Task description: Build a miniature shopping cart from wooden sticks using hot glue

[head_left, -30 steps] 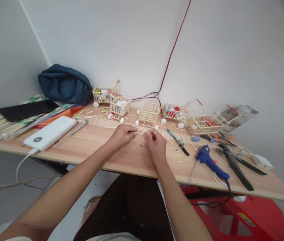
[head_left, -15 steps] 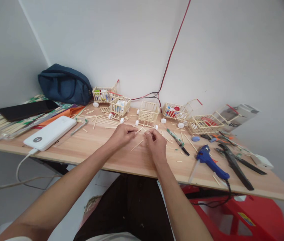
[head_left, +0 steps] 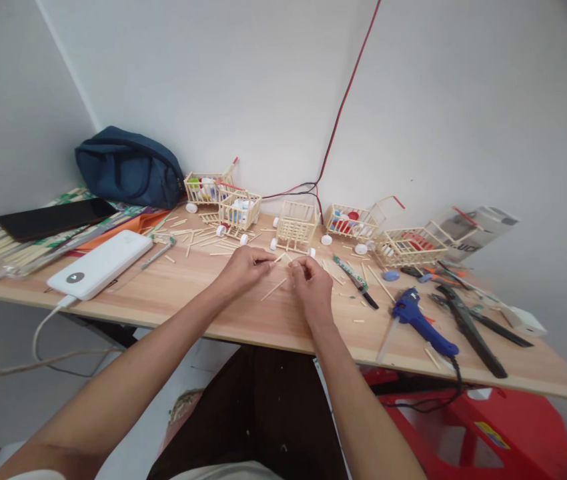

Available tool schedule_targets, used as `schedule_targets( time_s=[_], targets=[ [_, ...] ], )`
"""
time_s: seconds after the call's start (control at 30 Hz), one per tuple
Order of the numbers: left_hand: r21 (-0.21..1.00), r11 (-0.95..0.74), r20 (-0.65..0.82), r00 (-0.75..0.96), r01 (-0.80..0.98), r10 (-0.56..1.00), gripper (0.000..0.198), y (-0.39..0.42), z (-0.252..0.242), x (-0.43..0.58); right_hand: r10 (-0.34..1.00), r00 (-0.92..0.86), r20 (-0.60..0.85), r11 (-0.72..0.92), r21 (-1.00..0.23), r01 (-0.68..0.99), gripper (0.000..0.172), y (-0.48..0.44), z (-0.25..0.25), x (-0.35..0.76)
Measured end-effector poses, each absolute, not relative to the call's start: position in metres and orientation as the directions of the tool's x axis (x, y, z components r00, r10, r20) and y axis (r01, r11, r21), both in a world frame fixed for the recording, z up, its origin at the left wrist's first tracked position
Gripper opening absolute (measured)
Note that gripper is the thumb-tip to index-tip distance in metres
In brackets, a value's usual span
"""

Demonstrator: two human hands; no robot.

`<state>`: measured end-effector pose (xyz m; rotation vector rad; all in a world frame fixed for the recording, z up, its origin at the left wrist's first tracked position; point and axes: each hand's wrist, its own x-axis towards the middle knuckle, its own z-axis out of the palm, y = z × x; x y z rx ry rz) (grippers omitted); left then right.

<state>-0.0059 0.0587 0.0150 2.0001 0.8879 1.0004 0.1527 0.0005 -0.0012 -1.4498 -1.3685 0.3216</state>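
My left hand (head_left: 249, 268) pinches a short wooden stick (head_left: 280, 257) between thumb and fingers. Opposite it, my right hand (head_left: 312, 281) is closed on another small stick (head_left: 288, 257), and the two tips meet or nearly meet; I cannot tell which. Just beyond my hands stands a miniature stick-built shopping cart (head_left: 296, 227) on white wheels. A loose stick (head_left: 273, 289) lies on the wooden table (head_left: 248, 320) between my wrists. To the right of my right hand is a craft knife (head_left: 356, 281) with a green-patterned handle.
More small carts (head_left: 239, 212) line the wall. On the right lie a blue glue gun (head_left: 421, 323) and black-handled pliers (head_left: 468, 330). A white power bank (head_left: 101, 265), a black phone (head_left: 56, 219) and a blue bag (head_left: 131, 167) occupy the left. Below is a red stool (head_left: 513, 427).
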Motion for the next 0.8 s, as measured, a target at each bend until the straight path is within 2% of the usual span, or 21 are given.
schedule_targets(
  time_s=[0.33, 0.5, 0.8],
  targets=[
    [0.803, -0.541, 0.390, 0.466, 0.250, 0.794, 0.024, 0.064, 0.019, -0.006, 0.826, 0.320, 0.465, 0.234, -0.798, 0.555, 0.025, 0.003, 0.000, 0.154],
    [0.754, -0.615, 0.467, 0.470, 0.231, 0.749, 0.024, 0.073, 0.028, -0.006, 0.807, 0.299, 0.509, 0.276, -0.773, 0.571, 0.024, 0.008, 0.014, 0.157],
    [0.750, -0.625, 0.493, 0.445, 0.218, 0.748, 0.024, 0.083, 0.042, -0.003, 0.780, 0.274, 0.562, 0.325, -0.739, 0.590, 0.022, 0.019, 0.030, 0.160]
  ],
)
